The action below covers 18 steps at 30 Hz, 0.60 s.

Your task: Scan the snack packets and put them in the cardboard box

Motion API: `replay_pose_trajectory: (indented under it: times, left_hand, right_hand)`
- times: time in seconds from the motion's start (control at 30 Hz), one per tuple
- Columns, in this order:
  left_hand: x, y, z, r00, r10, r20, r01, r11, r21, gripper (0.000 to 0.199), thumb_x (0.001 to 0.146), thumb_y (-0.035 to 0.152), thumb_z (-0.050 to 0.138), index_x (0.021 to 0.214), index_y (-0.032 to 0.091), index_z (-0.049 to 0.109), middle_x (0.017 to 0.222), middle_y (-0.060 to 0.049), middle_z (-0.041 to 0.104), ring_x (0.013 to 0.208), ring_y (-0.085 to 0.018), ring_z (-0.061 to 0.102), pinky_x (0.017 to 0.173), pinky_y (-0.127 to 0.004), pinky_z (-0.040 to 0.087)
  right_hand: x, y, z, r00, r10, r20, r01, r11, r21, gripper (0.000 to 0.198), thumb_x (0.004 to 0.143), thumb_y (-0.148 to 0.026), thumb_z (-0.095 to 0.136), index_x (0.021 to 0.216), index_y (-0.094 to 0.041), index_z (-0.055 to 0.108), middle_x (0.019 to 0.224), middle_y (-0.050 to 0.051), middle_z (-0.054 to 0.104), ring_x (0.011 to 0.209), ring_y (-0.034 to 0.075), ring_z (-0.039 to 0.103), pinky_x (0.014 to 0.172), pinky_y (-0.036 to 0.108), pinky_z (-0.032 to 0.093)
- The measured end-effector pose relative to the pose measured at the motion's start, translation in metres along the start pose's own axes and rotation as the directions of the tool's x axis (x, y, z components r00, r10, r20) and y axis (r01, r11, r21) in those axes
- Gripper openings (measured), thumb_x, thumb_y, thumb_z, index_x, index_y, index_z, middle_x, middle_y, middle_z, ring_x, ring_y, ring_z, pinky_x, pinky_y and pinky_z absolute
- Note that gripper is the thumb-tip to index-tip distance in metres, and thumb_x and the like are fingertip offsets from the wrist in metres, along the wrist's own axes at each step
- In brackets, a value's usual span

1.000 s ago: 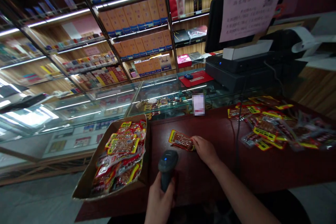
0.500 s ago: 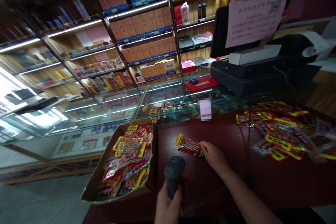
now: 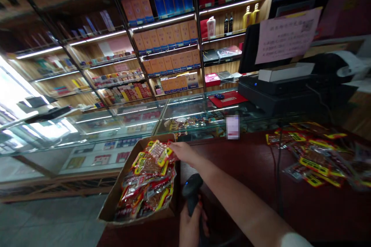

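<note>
Fingers of the right hand (image 3: 182,150) pinch the end of a flat red-and-yellow snack packet (image 3: 159,152), which lies at the far end of a shallow brown cardboard box (image 3: 114,202) — on top of the heap of similar packets that fills it. The right forearm crosses the frame from the lower right, passing above the scanner. The left hand (image 3: 191,227) is wrapped tight around the grip of a dark handheld barcode scanner (image 3: 191,189), whose head points up and away and shows a small blue light; it sits just beside the box's right wall. Box and scanner are over a dark red wooden counter (image 3: 255,185). Well apart, on the counter's right side, lies a loose spread of red-and-yellow snack packets (image 3: 315,158), with a black cable (image 3: 278,170) running down across the wood near them. Beyond the counter stands a glass display case (image 3: 139,119); a black till unit (image 3: 286,88) with a pink paper notice (image 3: 286,34) sits further right — lit shelves of boxed goods rise behind.
</note>
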<state>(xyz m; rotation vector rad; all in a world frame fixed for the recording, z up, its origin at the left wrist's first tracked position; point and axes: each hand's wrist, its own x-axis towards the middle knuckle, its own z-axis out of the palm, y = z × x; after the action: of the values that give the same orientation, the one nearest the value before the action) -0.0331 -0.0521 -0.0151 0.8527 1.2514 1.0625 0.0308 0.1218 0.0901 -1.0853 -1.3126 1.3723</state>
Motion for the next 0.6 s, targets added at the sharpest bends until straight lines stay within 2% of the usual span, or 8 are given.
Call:
replay_pose_trajectory:
  times: [0.1,0.2,0.23,0.3,0.37,0.43,0.53,0.6]
  left_hand:
    - [0.001,0.000,-0.002,0.999,-0.006,-0.033,0.006,1.000,0.005,0.071,0.061,0.070,0.077,0.104,0.016,0.062,0.048,0.007,0.059,0.029,-0.010,0.048,0.031,-0.020,0.039]
    - [0.005,0.000,-0.005,1.000,-0.015,0.005,0.015,1.000,0.016,0.074,0.057,0.071,0.079,0.103,0.015,0.062,0.049,0.006,0.061,0.031,-0.011,0.050,0.031,-0.021,0.041]
    - [0.006,0.000,-0.006,1.000,-0.019,0.022,0.018,1.000,0.018,0.073,0.056,0.071,0.080,0.101,0.016,0.062,0.049,0.006,0.062,0.031,-0.011,0.050,0.031,-0.021,0.041]
    - [0.006,0.001,-0.005,0.999,-0.019,0.030,0.019,1.000,0.013,0.070,0.055,0.070,0.081,0.095,0.017,0.061,0.049,0.005,0.062,0.030,-0.011,0.049,0.031,-0.021,0.040]
    - [0.005,0.001,-0.003,1.000,-0.004,0.001,0.004,1.000,0.002,0.066,0.056,0.070,0.081,0.091,0.018,0.061,0.049,0.006,0.062,0.029,-0.010,0.048,0.030,-0.020,0.038]
    - [0.004,0.001,0.000,1.000,0.009,-0.029,-0.010,1.000,-0.002,0.065,0.056,0.070,0.080,0.089,0.018,0.061,0.048,0.006,0.061,0.028,-0.010,0.047,0.029,-0.019,0.038]
    - [0.002,0.003,0.004,0.998,0.008,-0.059,-0.008,1.000,0.013,0.067,0.053,0.070,0.082,0.090,0.018,0.062,0.046,0.006,0.060,0.027,-0.010,0.046,0.029,-0.020,0.037]
    - [0.002,0.004,0.005,0.997,0.001,-0.079,0.000,1.000,0.017,0.067,0.052,0.070,0.082,0.088,0.018,0.063,0.045,0.006,0.059,0.027,-0.010,0.046,0.029,-0.020,0.036]
  right_hand:
    - [0.005,0.012,-0.007,0.998,-0.053,-0.042,0.051,0.998,-0.043,0.036,0.096,-0.048,0.051,0.110,-0.022,0.071,0.095,0.004,0.076,0.081,0.018,0.071,0.072,0.029,0.056]
    - [-0.031,0.046,-0.065,0.951,-0.164,-0.263,0.068,0.938,-0.340,0.040,0.096,-0.042,0.049,0.126,-0.021,0.064,0.122,0.009,0.071,0.115,0.022,0.065,0.100,0.037,0.049]
    - [-0.048,0.058,-0.092,0.919,-0.172,-0.355,-0.017,0.882,-0.472,0.045,0.096,-0.041,0.048,0.133,-0.018,0.060,0.134,0.013,0.064,0.127,0.025,0.057,0.108,0.040,0.043]
    - [-0.085,0.077,-0.152,0.789,-0.157,-0.594,-0.335,0.700,-0.630,0.057,0.096,-0.041,0.046,0.145,-0.012,0.047,0.153,0.020,0.044,0.144,0.032,0.036,0.116,0.051,0.030]
    - [-0.115,0.090,-0.211,0.648,-0.127,-0.751,-0.609,0.505,-0.611,0.070,0.096,-0.045,0.043,0.150,-0.001,0.037,0.158,0.030,0.029,0.149,0.040,0.023,0.117,0.057,0.022]
    - [-0.133,0.095,-0.261,0.576,-0.120,-0.809,-0.735,0.357,-0.576,0.074,0.097,-0.047,0.039,0.150,0.004,0.032,0.158,0.032,0.026,0.149,0.041,0.021,0.117,0.055,0.019]
    - [-0.141,0.093,-0.306,0.544,-0.100,-0.833,-0.806,0.214,-0.552,0.075,0.097,-0.048,0.036,0.150,0.004,0.032,0.158,0.029,0.029,0.149,0.039,0.022,0.119,0.052,0.014]
    - [-0.140,0.091,-0.311,0.564,-0.084,-0.822,-0.809,0.144,-0.570,0.075,0.096,-0.050,0.038,0.147,0.004,0.038,0.156,0.028,0.035,0.147,0.039,0.025,0.119,0.052,0.009]
